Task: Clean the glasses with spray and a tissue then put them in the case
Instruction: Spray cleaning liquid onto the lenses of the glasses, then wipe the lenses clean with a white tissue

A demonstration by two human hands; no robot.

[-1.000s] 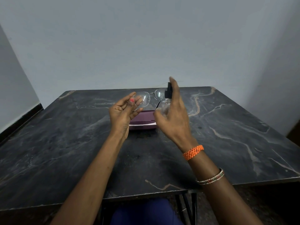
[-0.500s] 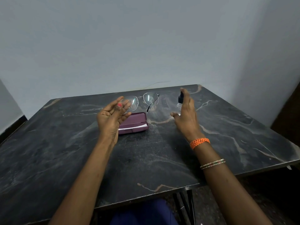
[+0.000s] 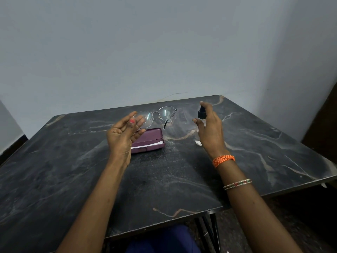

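Left hand [image 3: 121,134] pinches the glasses [image 3: 157,116] by one lens rim, held up over the case [image 3: 148,140] at 12 o'clock w/ lenses facing the spray bottle [image 3: 201,125], which right hand [image 3: 210,131] grips at 2 o'clock, prob. to mist them.

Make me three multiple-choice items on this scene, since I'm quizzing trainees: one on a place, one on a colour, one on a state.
1. Where does the spray bottle sit?
A. in the right hand
B. inside the case
C. on the floor

2. What colour is the glasses case?
A. green
B. maroon
C. white

3. In what state are the glasses?
A. lying inside the case
B. flat on the table
C. held up by the left hand

Key: 1 A, its fingers wrap the bottle; 2 B, the shell is dark purplish red; 3 C, the fingers pinch one lens rim above the table.
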